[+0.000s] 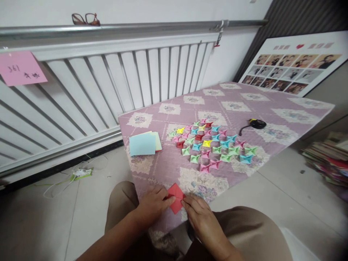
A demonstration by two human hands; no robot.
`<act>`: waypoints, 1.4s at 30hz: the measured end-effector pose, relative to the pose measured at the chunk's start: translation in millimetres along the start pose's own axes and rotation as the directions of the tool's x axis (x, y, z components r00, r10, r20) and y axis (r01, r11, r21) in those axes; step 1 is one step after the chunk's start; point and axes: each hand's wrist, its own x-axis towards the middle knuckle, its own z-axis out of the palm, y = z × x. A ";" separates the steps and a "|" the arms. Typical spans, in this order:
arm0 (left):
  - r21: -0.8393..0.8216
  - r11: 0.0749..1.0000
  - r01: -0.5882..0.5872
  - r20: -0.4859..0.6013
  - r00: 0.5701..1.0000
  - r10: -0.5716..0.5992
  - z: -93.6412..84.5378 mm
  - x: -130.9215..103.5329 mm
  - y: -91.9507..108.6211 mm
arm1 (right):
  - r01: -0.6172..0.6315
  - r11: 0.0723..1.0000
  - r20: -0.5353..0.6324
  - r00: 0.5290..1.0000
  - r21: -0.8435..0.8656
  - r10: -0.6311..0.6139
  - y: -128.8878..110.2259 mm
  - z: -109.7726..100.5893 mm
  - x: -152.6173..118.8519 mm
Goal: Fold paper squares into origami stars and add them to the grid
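A red square of folded paper point(176, 193) lies turned like a diamond at the table's near end, with crease lines across it. My left hand point(154, 203) presses on its left corner with thumb and fingers. At its right corner, my right hand point(196, 212) has its fingertips closed on the paper edge. Several small folded paper pieces point(207, 143) in pink, green, blue, yellow and red stand in rows farther up the table. To their left is a stack of paper sheets point(143, 144), light blue on top.
The purple patterned tablecloth point(168, 121) bears a black object with a cord point(257, 124) on the right. Behind stands a white radiator point(160, 70). A photo board point(293, 65) leans at the back right, and stacked books point(330, 156) sit at the far right.
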 end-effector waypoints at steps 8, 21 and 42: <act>0.070 0.997 -0.043 -0.023 0.999 0.045 -1.2 3.0 1.6 | -0.098 0.984 -0.101 0.991 -0.149 0.083 -20.9 -3.1 4.1; 0.061 0.992 0.110 -0.052 0.993 -0.107 -4.4 -13.6 3.4 | -0.155 0.981 -0.070 0.987 -0.118 0.147 -45.3 24.1 9.4; 0.018 0.944 0.328 0.039 0.944 -0.329 -5.0 -23.8 13.8 | -0.120 0.951 0.055 0.989 -0.284 0.141 -19.2 2.2 -21.0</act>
